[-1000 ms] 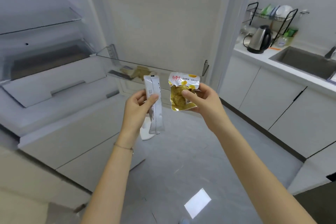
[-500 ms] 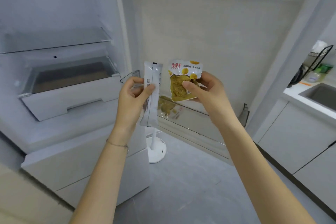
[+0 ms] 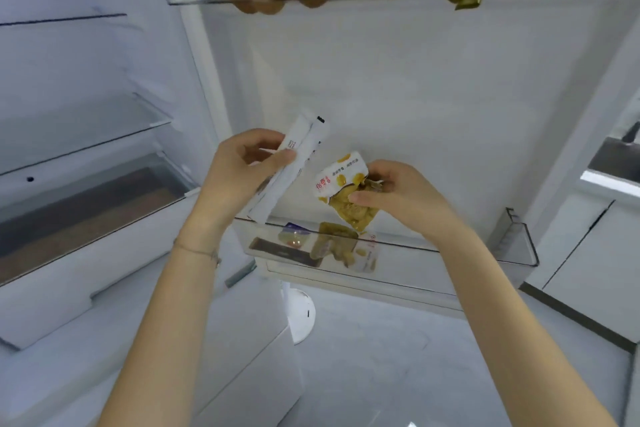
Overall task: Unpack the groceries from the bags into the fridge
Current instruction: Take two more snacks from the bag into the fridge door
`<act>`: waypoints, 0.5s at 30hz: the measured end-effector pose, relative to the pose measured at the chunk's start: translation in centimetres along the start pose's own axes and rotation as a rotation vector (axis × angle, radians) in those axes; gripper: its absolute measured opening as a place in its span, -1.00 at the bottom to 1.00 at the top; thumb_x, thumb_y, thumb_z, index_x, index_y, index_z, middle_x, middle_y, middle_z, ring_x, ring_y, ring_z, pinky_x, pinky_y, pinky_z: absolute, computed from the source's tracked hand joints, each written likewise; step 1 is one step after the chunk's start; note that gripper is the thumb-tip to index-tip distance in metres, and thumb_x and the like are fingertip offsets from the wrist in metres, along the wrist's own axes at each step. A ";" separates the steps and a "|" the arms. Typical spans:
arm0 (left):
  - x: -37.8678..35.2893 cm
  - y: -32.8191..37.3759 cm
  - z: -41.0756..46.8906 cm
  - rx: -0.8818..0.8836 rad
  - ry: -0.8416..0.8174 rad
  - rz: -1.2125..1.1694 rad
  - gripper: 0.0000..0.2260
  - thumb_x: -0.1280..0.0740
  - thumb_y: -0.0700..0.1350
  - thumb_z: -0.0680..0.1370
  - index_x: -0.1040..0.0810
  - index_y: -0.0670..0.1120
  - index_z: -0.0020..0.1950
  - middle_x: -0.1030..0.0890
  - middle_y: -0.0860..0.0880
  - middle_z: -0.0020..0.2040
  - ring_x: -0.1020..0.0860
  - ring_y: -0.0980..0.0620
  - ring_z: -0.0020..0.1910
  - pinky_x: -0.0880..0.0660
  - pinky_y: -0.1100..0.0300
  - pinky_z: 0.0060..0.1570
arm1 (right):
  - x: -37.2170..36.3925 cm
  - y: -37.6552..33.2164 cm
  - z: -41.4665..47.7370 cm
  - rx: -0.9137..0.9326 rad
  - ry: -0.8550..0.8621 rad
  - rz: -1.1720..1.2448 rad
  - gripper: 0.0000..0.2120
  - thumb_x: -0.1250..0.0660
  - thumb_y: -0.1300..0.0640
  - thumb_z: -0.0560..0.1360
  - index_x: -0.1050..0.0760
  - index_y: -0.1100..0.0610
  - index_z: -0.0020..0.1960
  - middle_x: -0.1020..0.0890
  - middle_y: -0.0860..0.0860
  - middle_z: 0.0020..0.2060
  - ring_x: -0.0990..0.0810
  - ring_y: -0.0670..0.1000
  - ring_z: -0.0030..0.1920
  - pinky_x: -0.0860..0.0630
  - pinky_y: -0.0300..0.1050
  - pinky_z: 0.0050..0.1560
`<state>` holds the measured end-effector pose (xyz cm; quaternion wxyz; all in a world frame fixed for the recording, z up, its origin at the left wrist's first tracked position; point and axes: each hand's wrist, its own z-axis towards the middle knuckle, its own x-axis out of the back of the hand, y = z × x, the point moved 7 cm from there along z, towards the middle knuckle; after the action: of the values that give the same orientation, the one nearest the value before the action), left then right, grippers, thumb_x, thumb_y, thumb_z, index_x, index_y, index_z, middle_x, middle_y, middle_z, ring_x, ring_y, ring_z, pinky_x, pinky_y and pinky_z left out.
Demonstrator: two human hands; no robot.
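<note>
Your left hand (image 3: 239,180) has its fingers (image 3: 254,137) curled round a white stick packet (image 3: 299,152) and your right hand (image 3: 408,194) pinches a yellow snack pouch (image 3: 344,182), both just above the fridge's lower door shelf (image 3: 450,262), where other packets (image 3: 332,246) lie.

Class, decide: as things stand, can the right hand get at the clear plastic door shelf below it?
Probably yes. The right hand, gripping the yellow-and-white snack packet, hangs just above the clear plastic door shelf; the shelf's top is open and nothing lies between.
</note>
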<state>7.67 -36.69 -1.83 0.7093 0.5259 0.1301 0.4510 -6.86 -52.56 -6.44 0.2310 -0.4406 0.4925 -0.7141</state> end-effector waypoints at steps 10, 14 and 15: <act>-3.9 -2.6 2.8 -0.100 -0.579 0.394 -0.91 -0.44 -0.10 0.50 -0.69 0.06 -0.02 -0.68 0.16 -0.06 -0.60 0.20 -0.10 -0.48 0.38 -0.09 | -1.8 2.1 -1.2 -0.205 -0.043 -0.338 -0.70 -0.50 0.05 0.38 -0.50 0.02 0.05 -0.62 -0.10 0.02 -0.59 -0.06 0.04 -0.55 -0.06 0.08; -6.1 -4.4 2.2 -0.086 -0.799 0.436 -0.93 -0.48 -0.16 0.48 -0.68 -0.01 -0.07 -0.68 0.11 -0.13 -0.58 0.27 -0.23 -0.44 0.44 -0.22 | -2.2 2.4 -1.2 -0.268 -0.096 -0.383 -0.78 -0.49 0.07 0.39 -0.56 0.05 0.01 -0.68 -0.07 -0.04 -0.64 -0.03 0.01 -0.55 -0.09 0.03; -6.3 -4.8 2.1 -0.073 -0.835 0.439 -0.94 -0.48 -0.17 0.47 -0.68 -0.01 -0.10 -0.67 0.13 -0.17 -0.57 0.28 -0.28 -0.43 0.45 -0.27 | -2.1 2.5 -1.2 -0.284 -0.101 -0.394 -0.78 -0.49 0.07 0.39 -0.57 0.04 0.01 -0.69 -0.07 -0.05 -0.64 -0.04 0.01 -0.55 -0.12 0.03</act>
<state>7.94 -43.08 -6.99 0.6068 0.6521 -0.2962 0.3446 -7.09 -51.40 -9.70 0.0471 -0.5912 0.4804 -0.6461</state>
